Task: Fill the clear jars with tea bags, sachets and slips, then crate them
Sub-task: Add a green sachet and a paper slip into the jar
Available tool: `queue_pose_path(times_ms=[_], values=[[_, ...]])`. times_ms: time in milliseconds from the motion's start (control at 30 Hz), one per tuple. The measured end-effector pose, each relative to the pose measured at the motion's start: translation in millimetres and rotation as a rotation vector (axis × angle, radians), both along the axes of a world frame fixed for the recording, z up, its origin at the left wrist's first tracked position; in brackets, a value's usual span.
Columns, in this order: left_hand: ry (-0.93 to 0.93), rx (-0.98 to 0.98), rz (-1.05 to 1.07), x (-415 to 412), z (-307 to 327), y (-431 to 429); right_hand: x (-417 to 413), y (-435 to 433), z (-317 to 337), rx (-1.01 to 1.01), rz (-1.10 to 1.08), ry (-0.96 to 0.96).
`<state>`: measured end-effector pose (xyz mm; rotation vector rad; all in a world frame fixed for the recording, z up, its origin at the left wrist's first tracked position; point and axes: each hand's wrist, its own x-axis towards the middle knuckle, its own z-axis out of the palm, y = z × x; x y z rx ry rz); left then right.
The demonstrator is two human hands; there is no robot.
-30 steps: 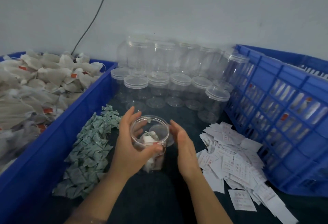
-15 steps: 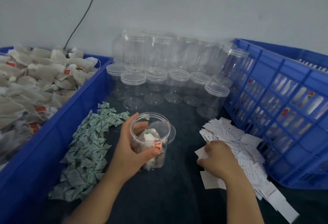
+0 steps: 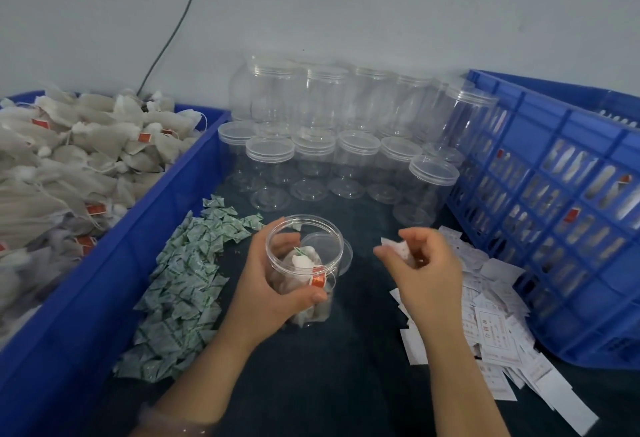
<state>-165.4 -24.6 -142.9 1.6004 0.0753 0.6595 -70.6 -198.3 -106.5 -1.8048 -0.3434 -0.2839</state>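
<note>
The left hand (image 3: 270, 284) is gripping the open jar (image 3: 308, 256) around its side, and tea bags (image 3: 304, 263) are lying inside it. The right hand (image 3: 429, 270) is hovering just right of the jar, pinching a slip (image 3: 394, 246) between thumb and fingers. Sachets (image 3: 187, 284) are lying heaped to the left and loose slips (image 3: 491, 315) to the right. A lid (image 3: 347, 253) is lying just behind the jar. Further back, lidded empty jars (image 3: 311, 159) are standing in rows between the bin (image 3: 166, 215) — heaped with tea bags — and the crate (image 3: 554, 211).

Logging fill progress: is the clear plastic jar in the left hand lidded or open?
Open: the clear plastic jar shows a bare rim, gripped by the left hand.
</note>
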Motion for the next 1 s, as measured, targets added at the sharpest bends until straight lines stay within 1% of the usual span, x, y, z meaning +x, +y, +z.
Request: queue_pose_path(times_ms=[33,100,200,233,300,333,367,400,467,500,533,567,600,633,667,700,733,767,800,833,900,933,1000], values=[[0.003,0.002,0.000,-0.3,0.5,-0.3,-4.7,7.1,7.0,0.079,0.030,-0.046],[0.009,-0.004,0.004,-0.9,1.3,-1.3,-12.2,24.5,22.9,0.175,0.148,-0.140],[0.005,-0.014,0.006,-1.8,2.1,-2.2,-16.7,51.7,42.0,0.233,0.365,-0.178],[0.004,-0.013,0.005,-1.9,2.6,-2.0,-17.2,58.8,45.0,0.201,0.412,-0.178],[0.001,0.000,0.003,-1.2,2.3,-0.7,-18.5,68.5,43.8,0.023,0.506,-0.152],[0.003,0.010,0.004,-0.4,1.5,0.0,-19.2,71.4,38.7,-0.025,0.568,-0.137],[0.007,0.014,0.006,-0.2,0.7,0.4,-19.4,73.1,32.1,0.019,0.622,-0.121],[0.013,0.015,0.011,-0.6,0.6,0.6,-18.3,73.6,24.9,0.135,0.621,-0.086],[0.023,0.021,0.020,-1.0,1.3,1.5,-9.7,72.0,14.1,0.399,0.478,0.063],[0.030,0.024,0.019,-0.9,1.2,1.7,-3.7,69.3,7.2,0.432,0.375,0.121],[0.036,0.027,0.016,-1.1,1.2,1.6,3.7,65.4,-2.4,0.348,0.263,0.152],[0.038,0.031,0.015,-1.2,1.6,1.7,11.9,62.1,-12.2,0.153,0.155,0.165],[0.038,0.034,0.014,-1.5,1.7,1.7,20.6,59.4,-23.6,-0.106,0.073,0.169],[0.037,0.035,0.014,-1.2,1.5,1.6,27.4,57.5,-33.9,-0.348,0.028,0.159],[0.036,0.037,0.015,-1.1,0.5,2.0,31.7,58.3,-42.2,-0.528,0.017,0.143],[0.035,0.040,0.015,-1.1,-0.1,2.3,33.2,60.4,-47.8,-0.648,0.030,0.130],[0.032,0.043,0.013,-1.2,-0.1,2.5,33.1,62.5,-50.8,-0.716,0.049,0.120],[0.029,0.046,0.012,-1.5,-0.1,2.9,31.9,64.4,-51.5,-0.728,0.063,0.118],[0.027,0.049,0.011,-1.7,-0.5,3.5,30.6,65.4,-50.2,-0.664,0.069,0.122],[0.024,0.051,0.013,-1.5,-0.8,4.0,29.0,65.2,-47.1,-0.534,0.075,0.142],[0.023,0.048,0.016,-1.4,-1.3,4.3,23.4,61.7,-39.9,-0.209,0.087,0.183],[0.024,0.046,0.015,-1.4,-1.4,3.9,19.7,59.9,-33.9,-0.065,0.099,0.179],[0.028,0.046,0.009,-1.3,-1.9,3.2,11.6,56.8,-19.6,0.178,0.189,0.128]])
